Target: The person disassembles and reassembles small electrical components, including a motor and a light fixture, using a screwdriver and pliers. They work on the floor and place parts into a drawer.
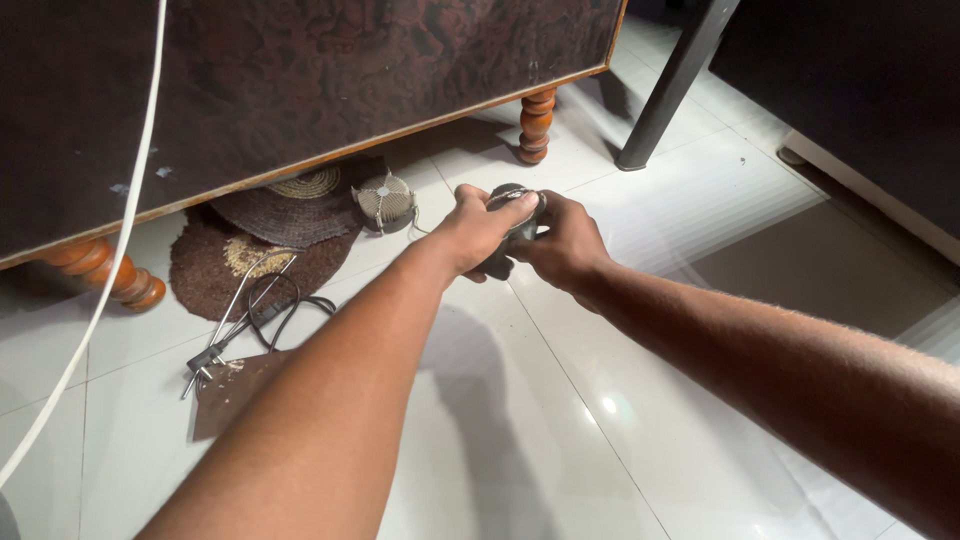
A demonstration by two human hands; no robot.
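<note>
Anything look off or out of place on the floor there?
Loose parts lie scattered by the cabinet: a round wire grille sits tilted against woven mats, with a tangled black cable and metal rods beside them. Both hands grip a small round part.

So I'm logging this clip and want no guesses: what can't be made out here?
Head view:
- Round dark object: mostly covered by left hand and right hand.
- Woven mats: rear parts hidden under the dark cabinet.
- White cable: both ends cut off by the frame.
</note>
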